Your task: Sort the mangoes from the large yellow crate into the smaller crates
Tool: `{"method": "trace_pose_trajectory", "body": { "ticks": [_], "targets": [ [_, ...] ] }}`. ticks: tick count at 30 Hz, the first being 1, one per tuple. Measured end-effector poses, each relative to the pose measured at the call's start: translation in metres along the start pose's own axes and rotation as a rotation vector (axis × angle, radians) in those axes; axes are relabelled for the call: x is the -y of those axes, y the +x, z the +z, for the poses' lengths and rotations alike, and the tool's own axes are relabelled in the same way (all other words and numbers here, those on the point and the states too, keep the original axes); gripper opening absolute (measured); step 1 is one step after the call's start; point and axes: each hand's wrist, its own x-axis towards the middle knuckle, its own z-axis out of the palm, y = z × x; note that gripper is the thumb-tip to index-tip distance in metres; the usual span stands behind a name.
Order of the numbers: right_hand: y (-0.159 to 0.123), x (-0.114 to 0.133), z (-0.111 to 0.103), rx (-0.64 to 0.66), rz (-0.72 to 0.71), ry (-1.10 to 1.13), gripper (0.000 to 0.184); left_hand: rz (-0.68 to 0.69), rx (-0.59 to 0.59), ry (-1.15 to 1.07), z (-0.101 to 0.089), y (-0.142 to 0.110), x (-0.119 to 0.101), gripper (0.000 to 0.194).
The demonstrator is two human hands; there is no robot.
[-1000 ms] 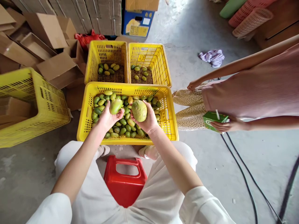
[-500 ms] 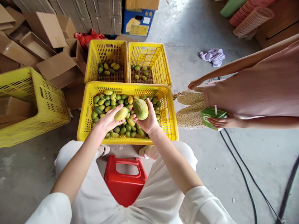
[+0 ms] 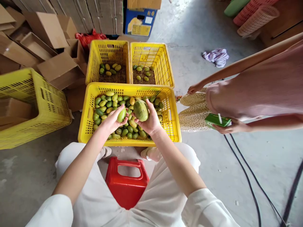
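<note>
Two green fruits that look like mangoes are held up over a large yellow crate [image 3: 129, 142]. My left hand [image 3: 110, 123] is closed around the smaller, smooth mango [image 3: 121, 115]. In my right hand [image 3: 151, 121] rests a larger, rounder mango [image 3: 141, 110] with duller, mottled skin, fingers wrapped about its underside and side. The hands are close together, their fingertips nearly meeting. Below them, many green and yellowish mangoes [image 3: 130, 129] lie loose in the crate. Part of that pile is hidden by my hands.
Two smaller yellow crates [image 3: 108, 41] [image 3: 151, 44] behind hold several mangoes each. Cardboard boxes [image 3: 56, 67] and another yellow crate [image 3: 50, 104] stand left. A red stool [image 3: 127, 186] is between my legs. At right, a person [image 3: 258, 85] holds a green drink carton [image 3: 216, 120]; black cables [image 3: 246, 176] cross the floor.
Both mangoes have been turned in my hands; the left one now stands more upright and shows a greener side. The person at right has shifted the drink carton slightly.
</note>
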Motion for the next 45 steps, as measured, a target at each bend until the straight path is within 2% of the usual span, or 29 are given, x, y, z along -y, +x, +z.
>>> {"method": "trace_pose_trajectory", "body": {
  "ticks": [4,8,15,21,24,28,30,34,38,42,45],
  "targets": [
    [-0.001,0.001,0.001,-0.03,0.034,-0.029,0.025,0.088,-0.008,-0.012,0.003,-0.004,0.003,0.017],
    [0.0,-0.001,0.005,-0.071,0.04,-0.043,0.036,0.129,-0.072,-0.031,0.0,0.0,0.006,0.009],
    [0.003,-0.006,0.008,-0.151,-0.027,-0.053,0.036,0.157,-0.024,-0.035,-0.006,0.002,0.002,0.019],
    [0.004,-0.003,-0.001,-0.097,-0.006,-0.048,0.033,0.102,-0.053,-0.053,-0.001,0.0,-0.005,0.013],
    [0.005,-0.005,-0.002,-0.069,-0.053,-0.04,0.031,0.12,-0.064,-0.053,0.002,-0.002,-0.006,0.014],
    [0.006,-0.008,0.0,-0.074,-0.137,-0.009,0.025,0.158,-0.062,-0.047,0.001,-0.003,-0.005,0.004],
    [0.008,-0.008,-0.001,-0.071,-0.135,-0.016,0.024,0.139,-0.061,-0.039,-0.002,-0.002,-0.003,0.009],
    [0.012,-0.009,-0.003,-0.055,-0.058,-0.055,0.032,0.14,-0.046,0.006,-0.006,0.002,0.001,0.034],
    [0.011,-0.009,-0.003,-0.085,-0.026,-0.066,0.033,0.109,-0.079,0.075,-0.007,0.004,0.002,0.026],
    [0.008,-0.009,-0.003,-0.069,-0.076,-0.058,0.015,0.063,-0.113,0.069,-0.005,0.006,0.0,0.032],
    [0.008,-0.01,-0.003,-0.055,-0.105,-0.079,0.025,0.102,-0.11,0.039,-0.002,0.005,-0.002,0.03]
  ]
}}
